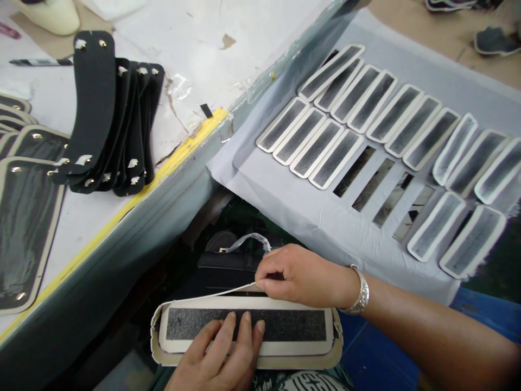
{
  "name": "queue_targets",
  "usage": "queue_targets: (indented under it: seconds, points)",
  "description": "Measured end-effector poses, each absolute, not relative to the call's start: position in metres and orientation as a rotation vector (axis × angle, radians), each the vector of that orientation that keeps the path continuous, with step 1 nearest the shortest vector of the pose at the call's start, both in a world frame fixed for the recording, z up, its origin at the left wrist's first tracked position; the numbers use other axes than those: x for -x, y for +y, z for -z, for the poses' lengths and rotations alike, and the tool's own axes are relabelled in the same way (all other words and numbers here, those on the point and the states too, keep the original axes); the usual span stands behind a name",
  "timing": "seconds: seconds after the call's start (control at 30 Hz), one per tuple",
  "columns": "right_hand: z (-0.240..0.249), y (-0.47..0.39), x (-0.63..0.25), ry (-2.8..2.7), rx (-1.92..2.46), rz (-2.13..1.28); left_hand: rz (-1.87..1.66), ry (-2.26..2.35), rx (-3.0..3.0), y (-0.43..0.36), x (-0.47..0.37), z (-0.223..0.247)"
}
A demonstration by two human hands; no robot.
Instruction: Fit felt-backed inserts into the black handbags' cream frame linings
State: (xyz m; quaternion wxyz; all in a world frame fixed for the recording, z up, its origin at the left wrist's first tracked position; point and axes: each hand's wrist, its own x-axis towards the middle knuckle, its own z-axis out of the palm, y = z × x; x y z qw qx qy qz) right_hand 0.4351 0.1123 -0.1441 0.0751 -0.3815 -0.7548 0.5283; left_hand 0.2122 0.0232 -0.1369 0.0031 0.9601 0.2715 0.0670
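Note:
Across my lap lies a long, rounded cream panel (293, 347) with a dark rectangular strip (293, 325) along its middle. A larger cream piece with a raised, folded rim (155, 342) surrounds it. My left hand (228, 353) rests on the dark strip with its fingers spread and pressing flat. Above the panel's far edge, my right hand (280, 274) is closed in a pinch on a thin cream edge strip (215, 293), which is stretched taut from the panel's left end. A silver bracelet (361, 290) circles the right wrist.
On the white table (195, 32) at left stand stacked black curved pieces (95, 103) with metal studs, grey cream-edged panels (28, 233) and a marker (38, 62). At right, rows of similar panels (329, 155) lie on grey cloth (260, 174). A dark bag (228, 260) is behind my hands.

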Motion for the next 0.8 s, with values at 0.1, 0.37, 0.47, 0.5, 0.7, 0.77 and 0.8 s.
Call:
queue_targets:
  seconds: [0.1,0.37,0.47,0.5,0.7,0.77,0.8]
  points:
    - [0.142,0.109,-0.434,-2.261,1.147,-1.555,-0.233,0.873,-3.011,0.019,-0.212,0.139]
    - [0.138,0.1,-0.432,-2.247,1.169,-1.464,-0.276,0.827,-3.006,0.017,-0.21,0.141]
    - [0.137,0.099,-0.432,-2.233,1.176,-1.461,-0.341,0.891,-2.997,0.022,-0.215,0.138]
    - [0.137,0.099,-0.432,-2.224,1.174,-1.468,-0.326,0.914,-2.994,0.024,-0.217,0.136]
    - [0.136,0.1,-0.433,-2.169,1.215,-1.537,-0.137,0.957,-2.962,0.022,-0.222,0.133]
    - [0.135,0.099,-0.433,-2.177,1.239,-1.532,-0.138,0.974,-2.955,0.02,-0.221,0.133]
    - [0.134,0.098,-0.432,-2.179,1.25,-1.525,-0.147,0.978,-2.951,0.018,-0.221,0.133]
